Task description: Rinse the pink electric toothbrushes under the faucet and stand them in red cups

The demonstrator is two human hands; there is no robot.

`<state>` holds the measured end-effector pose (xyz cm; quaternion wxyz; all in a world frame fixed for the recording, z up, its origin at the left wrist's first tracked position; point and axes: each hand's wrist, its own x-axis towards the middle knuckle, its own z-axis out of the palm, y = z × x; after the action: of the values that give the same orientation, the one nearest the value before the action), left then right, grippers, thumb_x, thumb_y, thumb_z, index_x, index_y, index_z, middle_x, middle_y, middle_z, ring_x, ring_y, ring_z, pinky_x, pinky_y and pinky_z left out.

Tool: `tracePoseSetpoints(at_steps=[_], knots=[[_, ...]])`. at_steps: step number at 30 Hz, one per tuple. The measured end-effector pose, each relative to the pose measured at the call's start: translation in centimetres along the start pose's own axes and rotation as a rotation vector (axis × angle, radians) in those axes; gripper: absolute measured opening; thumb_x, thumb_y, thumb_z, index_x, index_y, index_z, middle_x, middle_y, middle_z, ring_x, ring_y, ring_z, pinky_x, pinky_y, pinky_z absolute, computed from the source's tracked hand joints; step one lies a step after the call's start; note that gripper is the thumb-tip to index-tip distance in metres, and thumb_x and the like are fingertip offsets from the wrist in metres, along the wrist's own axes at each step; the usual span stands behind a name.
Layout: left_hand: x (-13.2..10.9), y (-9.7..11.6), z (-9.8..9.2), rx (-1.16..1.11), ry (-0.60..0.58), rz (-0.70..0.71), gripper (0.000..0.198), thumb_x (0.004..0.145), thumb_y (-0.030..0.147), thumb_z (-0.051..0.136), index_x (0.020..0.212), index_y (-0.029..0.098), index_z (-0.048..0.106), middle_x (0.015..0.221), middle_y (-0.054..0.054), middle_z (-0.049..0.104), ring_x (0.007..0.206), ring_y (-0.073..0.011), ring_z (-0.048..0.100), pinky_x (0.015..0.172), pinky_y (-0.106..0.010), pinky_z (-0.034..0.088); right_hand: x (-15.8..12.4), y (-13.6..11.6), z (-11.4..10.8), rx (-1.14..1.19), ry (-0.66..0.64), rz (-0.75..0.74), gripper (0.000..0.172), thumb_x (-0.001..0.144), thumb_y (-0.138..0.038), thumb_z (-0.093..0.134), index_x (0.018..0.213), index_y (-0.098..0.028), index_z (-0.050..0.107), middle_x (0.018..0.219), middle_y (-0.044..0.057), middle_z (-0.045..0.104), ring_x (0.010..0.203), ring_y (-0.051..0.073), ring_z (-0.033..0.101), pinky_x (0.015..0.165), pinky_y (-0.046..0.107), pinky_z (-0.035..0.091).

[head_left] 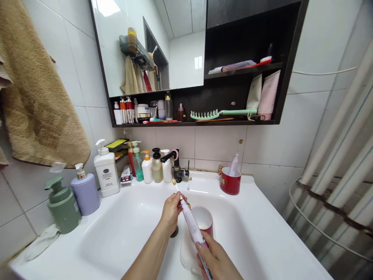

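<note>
Over the sink I hold a pale pink electric toothbrush (190,221), tilted with its brush head (174,182) pointing away from me. My right hand (217,254) is wrapped round the lower handle. With thumb and fingers, my left hand (171,212) pinches the toothbrush where the brush head meets the handle. Just behind the handle, a red cup (210,230) with a white inside stands in the basin. Under it lies a white, flat, rounded object (188,252), partly hidden by my right hand and the toothbrush. A small spare brush head (189,183) rests near the faucet.
The white sink (116,229) has a black faucet (176,167) at its back. Another red cup (230,182) holds a second electric toothbrush (234,165). Several pump bottles (147,169) line the back and left ledge. A mirror cabinet (241,123) hangs above; a towel (43,97) hangs left.
</note>
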<state>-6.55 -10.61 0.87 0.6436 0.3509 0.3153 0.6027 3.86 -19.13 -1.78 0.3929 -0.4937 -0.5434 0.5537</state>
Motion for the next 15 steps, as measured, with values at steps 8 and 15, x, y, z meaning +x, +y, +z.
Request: tracePoseSetpoints(at_steps=[8, 15], knots=[[-0.17, -0.33, 0.35, 0.001, -0.027, 0.027, 0.023, 0.057, 0.034, 0.055, 0.053, 0.014, 0.045, 0.045, 0.003, 0.047, 0.043, -0.0074, 0.044, 0.048, -0.021, 0.034, -0.13, -0.37, -0.07, 0.253, -0.165, 0.045, 0.050, 0.060, -0.055, 0.038, 0.088, -0.013, 0.037, 0.044, -0.007, 0.040, 0.027, 0.002, 0.032, 0.031, 0.017, 0.022], [-0.06, -0.38, 0.41, 0.021, -0.022, 0.024, 0.025, 0.056, 0.036, 0.055, 0.053, 0.014, 0.045, 0.044, 0.004, 0.045, 0.043, -0.0073, 0.042, 0.049, -0.022, 0.034, 0.21, 0.11, 0.04, 0.201, -0.103, 0.010, 0.060, 0.057, -0.057, 0.042, 0.097, -0.013, 0.034, 0.042, -0.008, 0.039, 0.027, 0.003, 0.031, 0.031, 0.017, 0.022]])
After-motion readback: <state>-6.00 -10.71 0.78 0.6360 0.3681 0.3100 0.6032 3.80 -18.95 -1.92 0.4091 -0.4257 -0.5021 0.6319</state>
